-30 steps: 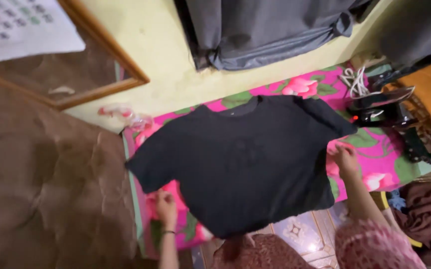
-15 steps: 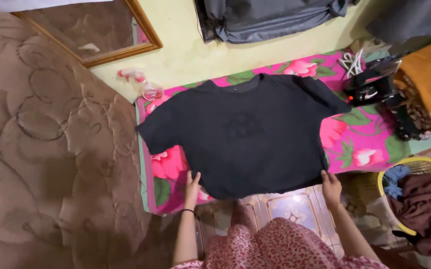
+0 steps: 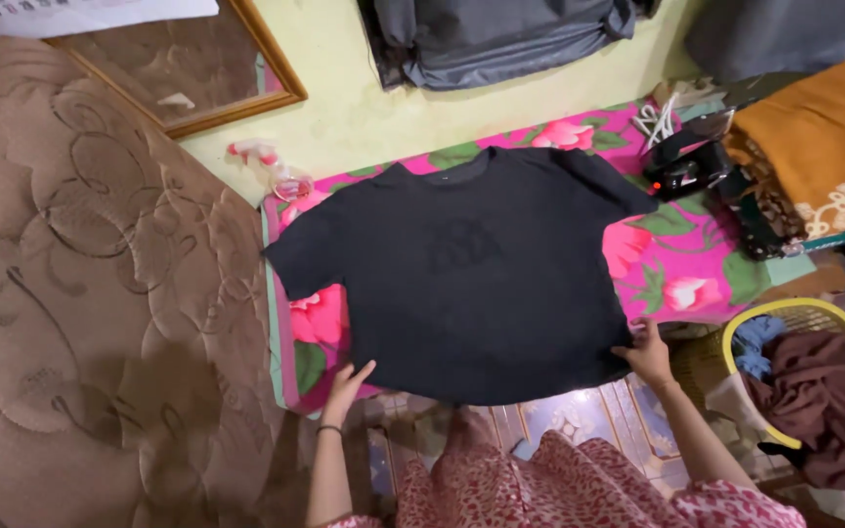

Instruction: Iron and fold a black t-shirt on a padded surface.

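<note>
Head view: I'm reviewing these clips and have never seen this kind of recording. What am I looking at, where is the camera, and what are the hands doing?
There is no machine here. The camera sits on a person's head and looks down, so the two bare arms coming in from the bottom edge are that person's own.

A black T-shirt lies spread flat, neck away from the person, on a pink floral mat. The left hand rests at the shirt's lower left corner, and the right hand at its lower right corner. Both touch the hem; whether the fingers pinch the cloth is hard to tell.

Around it: a brown quilted mattress to the left, a black iron beyond the mat's far right corner, and a yellow-rimmed basket of clothes to the right.
</note>
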